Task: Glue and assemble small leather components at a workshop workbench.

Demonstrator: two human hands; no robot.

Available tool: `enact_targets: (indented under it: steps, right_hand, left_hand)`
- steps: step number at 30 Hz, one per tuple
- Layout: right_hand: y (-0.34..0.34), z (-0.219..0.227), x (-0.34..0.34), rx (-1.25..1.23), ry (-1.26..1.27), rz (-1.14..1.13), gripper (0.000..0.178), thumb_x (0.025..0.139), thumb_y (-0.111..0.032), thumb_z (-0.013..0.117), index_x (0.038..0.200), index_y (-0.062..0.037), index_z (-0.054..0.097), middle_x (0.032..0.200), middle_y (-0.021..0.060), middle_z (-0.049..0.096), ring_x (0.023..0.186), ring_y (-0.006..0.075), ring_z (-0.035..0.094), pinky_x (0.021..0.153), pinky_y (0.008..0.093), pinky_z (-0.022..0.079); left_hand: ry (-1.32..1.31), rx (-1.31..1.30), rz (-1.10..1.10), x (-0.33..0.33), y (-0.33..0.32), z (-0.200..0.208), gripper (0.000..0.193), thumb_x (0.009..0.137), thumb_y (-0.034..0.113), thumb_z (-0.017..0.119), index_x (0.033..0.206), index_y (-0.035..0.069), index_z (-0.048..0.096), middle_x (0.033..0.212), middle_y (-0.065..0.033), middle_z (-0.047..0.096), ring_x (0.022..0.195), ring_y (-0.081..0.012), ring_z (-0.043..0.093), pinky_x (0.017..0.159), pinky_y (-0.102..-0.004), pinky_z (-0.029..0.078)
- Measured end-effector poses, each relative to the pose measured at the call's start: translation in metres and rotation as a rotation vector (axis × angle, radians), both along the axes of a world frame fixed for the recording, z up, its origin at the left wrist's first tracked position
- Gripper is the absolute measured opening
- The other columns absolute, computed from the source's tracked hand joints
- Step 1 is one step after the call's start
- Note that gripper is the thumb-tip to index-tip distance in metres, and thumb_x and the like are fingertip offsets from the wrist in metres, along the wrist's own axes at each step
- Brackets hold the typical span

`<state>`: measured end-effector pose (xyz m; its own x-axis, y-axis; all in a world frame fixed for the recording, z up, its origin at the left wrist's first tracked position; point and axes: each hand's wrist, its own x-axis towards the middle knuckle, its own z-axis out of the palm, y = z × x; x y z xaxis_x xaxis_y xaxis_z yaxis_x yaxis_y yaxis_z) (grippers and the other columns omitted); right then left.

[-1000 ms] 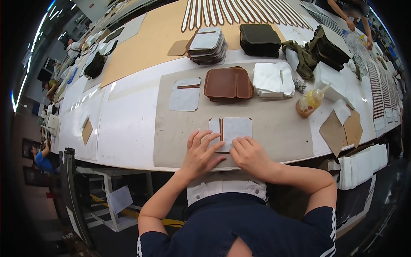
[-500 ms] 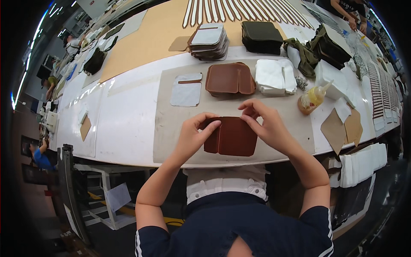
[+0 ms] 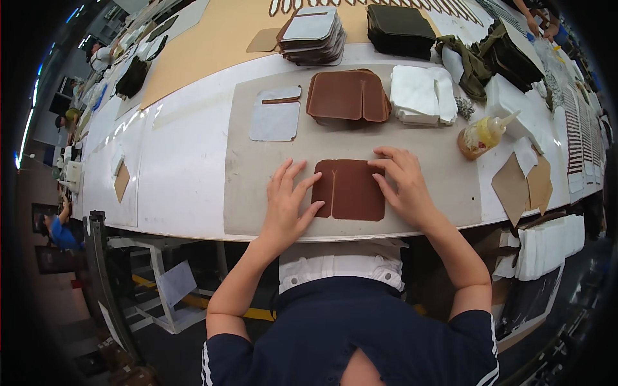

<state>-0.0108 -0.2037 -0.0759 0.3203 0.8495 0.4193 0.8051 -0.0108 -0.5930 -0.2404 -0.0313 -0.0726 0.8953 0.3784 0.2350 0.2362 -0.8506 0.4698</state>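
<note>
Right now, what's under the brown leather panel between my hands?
The brown leather panel appears to lie on the gray mat; its underside and anything directly beneath are covered.

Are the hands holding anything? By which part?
Nothing looks gripped: the brown piece lies flat, left hand at its left edge, right hand at its upper right corner.

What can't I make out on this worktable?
Head view: underside of the brown leather piece, turned down toward the grey mat.
Head view: that piece's upper right corner, covered by fingers of the right hand.
Head view: far ends of the white-and-brown strips, cut off by the picture's upper edge.
</note>
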Motion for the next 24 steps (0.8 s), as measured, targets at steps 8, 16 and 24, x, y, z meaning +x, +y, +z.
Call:
enact_targets:
  steps: [8, 16, 24]
  right_hand:
    - [-0.002, -0.0036, -0.0011, 0.004, -0.038, -0.009, 0.02, 0.088, -0.004, 0.069, 0.108, -0.0034, 0.067, 0.124, 0.0142, 0.062, 0.119, 0.0347, 0.057, 0.108, 0.0469, 0.04]
    - [-0.0017, -0.0057, -0.0018, 0.005, -0.072, -0.012, 0.02, 0.087, -0.003, 0.071, 0.107, -0.0034, 0.068, 0.124, 0.0144, 0.062, 0.119, 0.0359, 0.057, 0.11, 0.0487, 0.04]
    - [-0.0012, -0.0058, -0.0025, -0.001, -0.078, -0.009, 0.021, 0.085, -0.004, 0.072, 0.106, -0.0037, 0.068, 0.125, 0.0144, 0.062, 0.12, 0.0357, 0.057, 0.11, 0.0491, 0.04]
  left_hand:
    - [0.037, 0.001, -0.006, 0.0019, -0.0027, 0.0002, 0.06, 0.088, 0.024, 0.079, 0.143, 0.013, 0.059, 0.159, -0.0182, 0.04, 0.152, -0.0411, 0.026, 0.119, -0.0541, 0.026]
    - [0.036, 0.013, -0.037, 0.0015, -0.0049, 0.0013, 0.058, 0.087, 0.027, 0.08, 0.142, 0.019, 0.063, 0.161, -0.0174, 0.039, 0.153, -0.0419, 0.025, 0.12, -0.0548, 0.024]
    - [0.043, 0.028, -0.072, 0.0027, -0.0061, 0.0027, 0.05, 0.089, 0.03, 0.079, 0.138, 0.027, 0.068, 0.162, -0.0169, 0.037, 0.153, -0.0429, 0.024, 0.122, -0.0564, 0.023]
